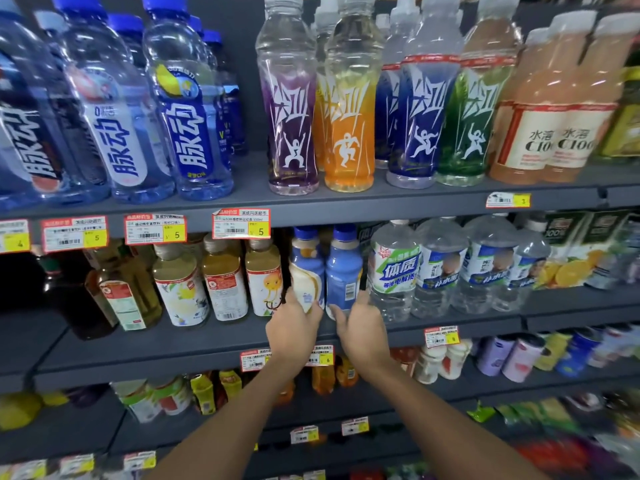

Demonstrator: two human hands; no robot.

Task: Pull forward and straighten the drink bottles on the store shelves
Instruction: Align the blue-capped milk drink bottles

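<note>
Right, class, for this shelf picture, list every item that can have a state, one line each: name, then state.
Blue-capped plastic bottle with white label: upright, capped, held by left-hand grip.
Blue-capped plastic bottle with blue label: upright, capped, barcode facing out, held by right-hand grip.
Clear plastic bottle with purple label: upright, near the shelf front.

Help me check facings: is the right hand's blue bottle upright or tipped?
Upright: blue bottle stands cap-up, right hand gripping it; left hand grips the white-and-blue bottle.
</note>
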